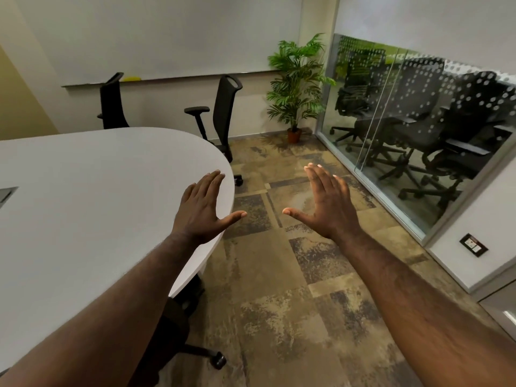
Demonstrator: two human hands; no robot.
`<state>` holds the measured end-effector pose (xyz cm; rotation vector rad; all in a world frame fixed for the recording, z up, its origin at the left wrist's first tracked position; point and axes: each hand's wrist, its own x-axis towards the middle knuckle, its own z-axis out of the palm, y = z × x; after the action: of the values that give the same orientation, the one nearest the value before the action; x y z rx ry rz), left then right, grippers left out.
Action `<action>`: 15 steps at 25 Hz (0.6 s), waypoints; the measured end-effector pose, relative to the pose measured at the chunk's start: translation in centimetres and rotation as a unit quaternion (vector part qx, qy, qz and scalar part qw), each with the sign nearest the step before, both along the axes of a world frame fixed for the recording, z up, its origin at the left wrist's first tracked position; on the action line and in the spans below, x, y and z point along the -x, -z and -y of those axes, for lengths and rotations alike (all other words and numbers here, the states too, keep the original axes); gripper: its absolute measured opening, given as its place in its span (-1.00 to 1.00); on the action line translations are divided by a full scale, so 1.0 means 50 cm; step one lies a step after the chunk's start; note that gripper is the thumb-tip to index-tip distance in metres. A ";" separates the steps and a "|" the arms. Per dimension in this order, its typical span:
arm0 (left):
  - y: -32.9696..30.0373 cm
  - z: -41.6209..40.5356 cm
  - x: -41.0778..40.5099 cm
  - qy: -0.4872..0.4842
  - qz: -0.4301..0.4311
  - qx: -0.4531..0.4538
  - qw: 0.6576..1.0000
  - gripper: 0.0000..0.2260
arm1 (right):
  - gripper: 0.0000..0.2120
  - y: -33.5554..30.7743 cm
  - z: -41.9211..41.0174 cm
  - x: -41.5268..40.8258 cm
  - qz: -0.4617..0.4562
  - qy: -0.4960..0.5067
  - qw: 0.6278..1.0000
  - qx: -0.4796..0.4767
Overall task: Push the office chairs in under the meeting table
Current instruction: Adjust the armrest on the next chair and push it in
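Note:
The white oval meeting table (83, 196) fills the left half of the view. My left hand (202, 209) hovers flat over its rounded right edge, fingers spread and holding nothing. Over the carpet to the right, my right hand (326, 205) is also flat and empty. A black office chair (223, 118) with armrests stands at the table's far end, its seat partly behind the tabletop. Further left, a second black chair (111, 103) shows only its backrest above the table. Under the table's near edge sits a third chair (178, 325), its wheeled base sticking out beneath my left forearm.
A potted palm (297, 88) stands in the far corner. A glass partition (413, 129) runs along the right, with more chairs behind it. A whiteboard ledge (173, 78) lines the back wall. Patterned carpet (279, 275) lies between table and glass. A wall socket (473, 245) is at right.

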<state>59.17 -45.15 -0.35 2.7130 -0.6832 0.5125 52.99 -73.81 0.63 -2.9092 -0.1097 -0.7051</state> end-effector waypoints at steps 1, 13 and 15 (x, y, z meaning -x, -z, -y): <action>0.004 0.018 -0.027 -0.002 -0.001 0.001 1.000 -0.08 | -0.03 0.004 0.019 -0.024 0.000 0.000 1.000 -0.004; 0.053 0.153 -0.492 -0.003 -0.009 0.019 1.000 -0.07 | -0.06 0.070 0.156 -0.444 -0.037 -0.007 0.999 -0.008; 0.050 0.170 -0.568 -0.001 -0.010 0.018 1.000 -0.07 | -0.07 0.081 0.173 -0.512 -0.033 -0.003 0.999 -0.020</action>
<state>87.56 -53.63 -2.85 2.6814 -0.6607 0.4929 78.60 -82.45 -3.42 -2.8891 -0.0949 -0.6016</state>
